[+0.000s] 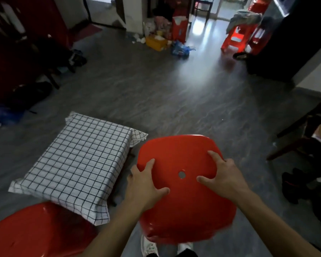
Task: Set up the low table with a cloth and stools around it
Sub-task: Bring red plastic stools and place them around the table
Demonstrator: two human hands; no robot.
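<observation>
A low table covered by a white cloth with a black grid stands left of centre. I hold a red plastic stool by its seat, just right of the table and above my shoes. My left hand grips the seat's left edge, thumb on top. My right hand rests spread on the right side of the seat, next to its small centre hole. A second red stool sits at the table's near corner, bottom left.
More red stools stand at the far right by a dark cabinet. Clutter with a yellow box lies at the far wall. Dark wooden chair legs are at right, dark furniture and bags at left. Grey floor lies open ahead.
</observation>
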